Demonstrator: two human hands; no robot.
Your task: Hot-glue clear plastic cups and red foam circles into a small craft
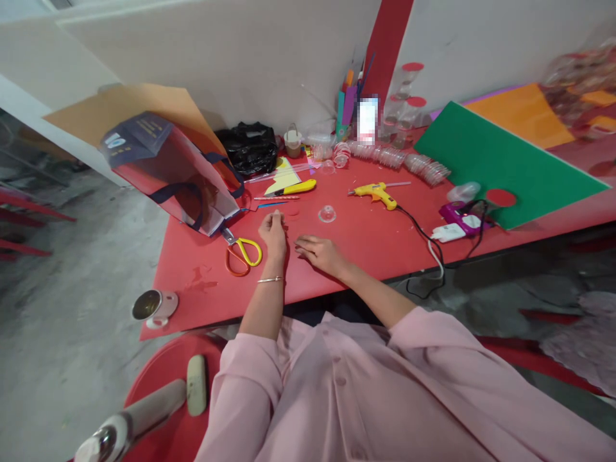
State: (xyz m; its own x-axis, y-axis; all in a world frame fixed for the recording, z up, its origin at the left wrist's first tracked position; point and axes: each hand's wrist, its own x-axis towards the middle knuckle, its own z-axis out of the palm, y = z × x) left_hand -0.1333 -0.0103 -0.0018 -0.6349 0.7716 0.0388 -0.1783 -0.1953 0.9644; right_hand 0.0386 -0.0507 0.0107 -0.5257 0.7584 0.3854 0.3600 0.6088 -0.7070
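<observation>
My left hand (273, 232) rests on the red tabletop (366, 231) with its fingers curled in; whatever they may hold is hidden. A bangle circles that wrist. Just to its right lies my right hand (321, 253), fingers stretched out along the table and nothing visible in them. Beyond the hands sits a small clear plastic cup (327, 214). Scissors (243, 253) with yellow and orange handles lie left of my left hand. Behind it are a yellow utility knife (296, 187) and a thin blue strip (273, 205). A yellow glue gun (378, 194) lies farther right.
A paper bag (178, 173) leans at the left; a metal mug (154, 307) stands at the front left corner. Stacked clear cups (385, 156), a lit phone (367, 119) and a black plastic bag (248, 147) line the back. Green board (500, 167) and a purple power strip (464, 220) are right.
</observation>
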